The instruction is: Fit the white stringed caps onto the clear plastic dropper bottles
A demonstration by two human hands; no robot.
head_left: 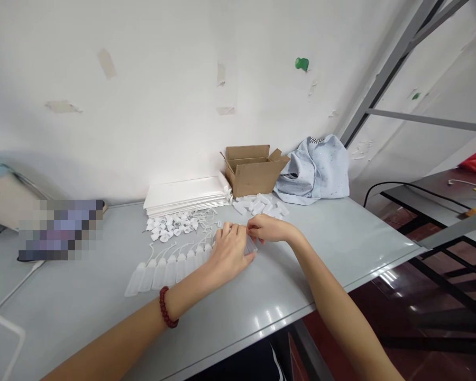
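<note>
Row of translucent pieces (158,272) with white tops and thin tails lies on the grey table (341,238), left of and partly behind the left hand (230,248); judged by the layout, this part looks done. Left over: heap of loose white tops (170,227) just beyond the row, plus pile of loose clear pieces (262,203) far side, right of it. Looks partway.

Left hand curled over the row's right end, a clear piece (251,245) showing just beside its fingers. Right hand (269,228) meets it, fingertips bunched narrow; can't tell what either hand grips, contact hidden.

Around: white flat stack (188,197) behind the tops, open cardboard box (257,179) behind the loose pile, pale blue cloth (319,169) right of box, pixelated device (63,230) far left. Nothing seems to block the hands; left hand itself hides the row's end.
</note>
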